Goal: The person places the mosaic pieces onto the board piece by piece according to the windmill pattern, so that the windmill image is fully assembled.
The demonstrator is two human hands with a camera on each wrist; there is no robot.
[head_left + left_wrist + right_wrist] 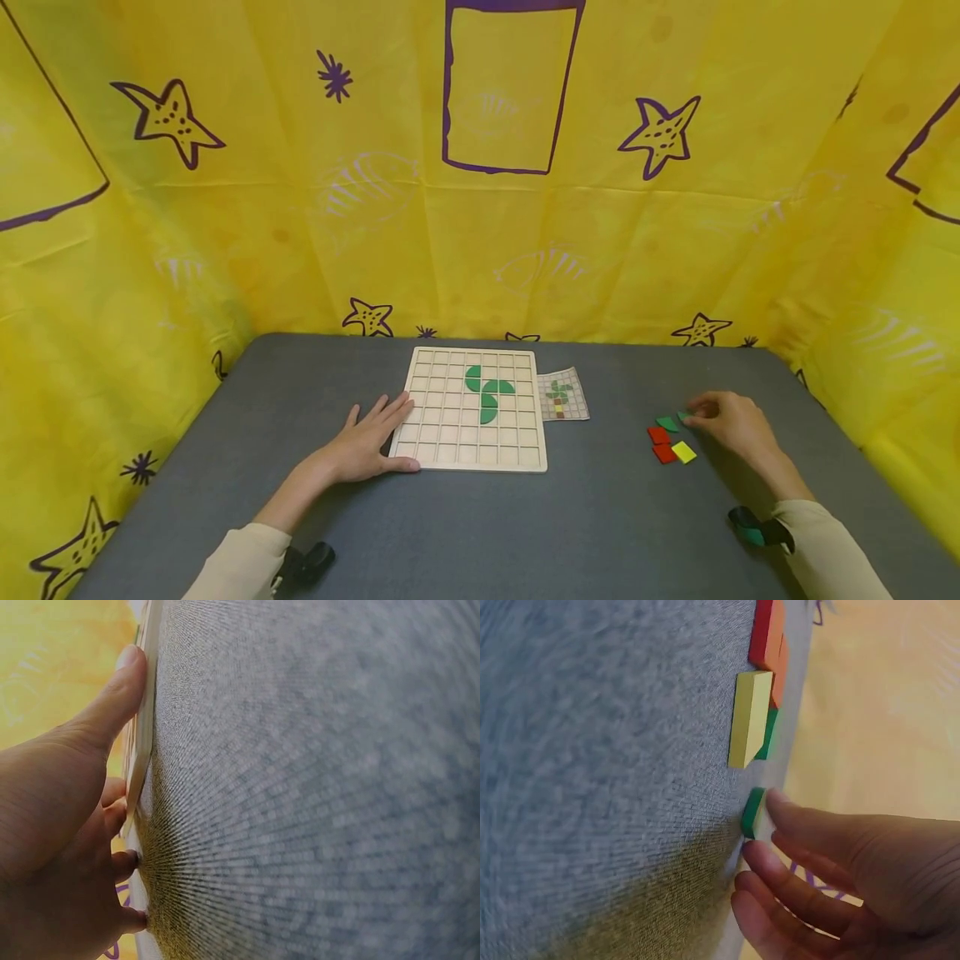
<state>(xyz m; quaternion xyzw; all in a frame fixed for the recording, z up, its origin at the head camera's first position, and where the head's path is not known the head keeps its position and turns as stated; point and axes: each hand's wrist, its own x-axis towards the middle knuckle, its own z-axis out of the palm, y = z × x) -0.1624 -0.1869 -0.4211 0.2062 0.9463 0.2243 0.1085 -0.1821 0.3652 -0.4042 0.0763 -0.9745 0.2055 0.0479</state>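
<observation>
Green pieces (488, 402) are set in the gridded board (438, 434), touched by the spread left grip (363, 446); a green quarter (751, 814) is seemingly pinched by the right grip (731, 423).

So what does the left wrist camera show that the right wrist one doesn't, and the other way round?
Only the left wrist view shows the left hand, its thumb at the edge of the pale board.

Only the right wrist view shows the right hand, its thumb and a finger at a green piece, with a yellow piece, red pieces and another green piece nearby.

Both show the grey tabletop and yellow cloth.
</observation>
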